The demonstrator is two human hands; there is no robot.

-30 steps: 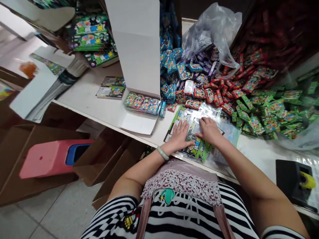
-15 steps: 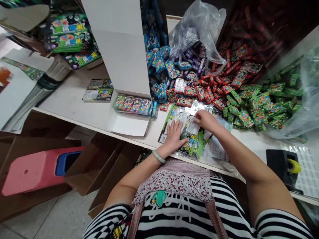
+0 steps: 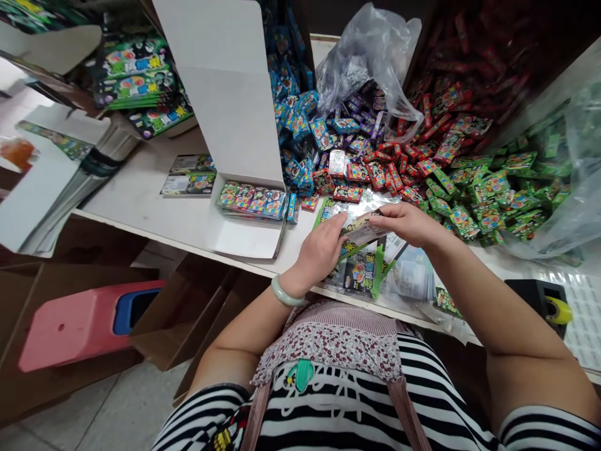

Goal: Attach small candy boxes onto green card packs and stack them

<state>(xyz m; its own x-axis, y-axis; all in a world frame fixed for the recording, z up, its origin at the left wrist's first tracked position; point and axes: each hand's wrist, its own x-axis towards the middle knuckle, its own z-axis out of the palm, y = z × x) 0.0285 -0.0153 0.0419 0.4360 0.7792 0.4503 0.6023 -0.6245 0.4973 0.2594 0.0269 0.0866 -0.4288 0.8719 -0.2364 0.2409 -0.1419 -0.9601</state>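
Observation:
My left hand point(image 3: 320, 250) and my right hand point(image 3: 404, 222) together hold a clear plastic sleeve point(image 3: 364, 229) lifted a little above a stack of green printed cards in plastic bags point(image 3: 361, 275) at the table's front edge. The left hand grips the sleeve's left end, the right hand pinches its right end. A pale green bangle point(image 3: 284, 294) circles my left wrist. Just left of my hands stands an open white box point(image 3: 235, 125), lid upright, with a row of small colourful packets point(image 3: 256, 200) in it.
Heaps of small packets cover the far table: blue point(image 3: 300, 125), red point(image 3: 422, 144), green point(image 3: 498, 194), some under clear plastic bags point(image 3: 370, 56). A black tape dispenser point(image 3: 544, 300) sits at the right. Flat white cartons point(image 3: 56, 181) and card stacks point(image 3: 136, 81) lie left. A pink stool point(image 3: 75, 319) and cardboard boxes stand below.
Both hands were pressed flat on the card stack a second ago; now they have lifted and hold a clear sleeve between them. The camera shifted slightly.

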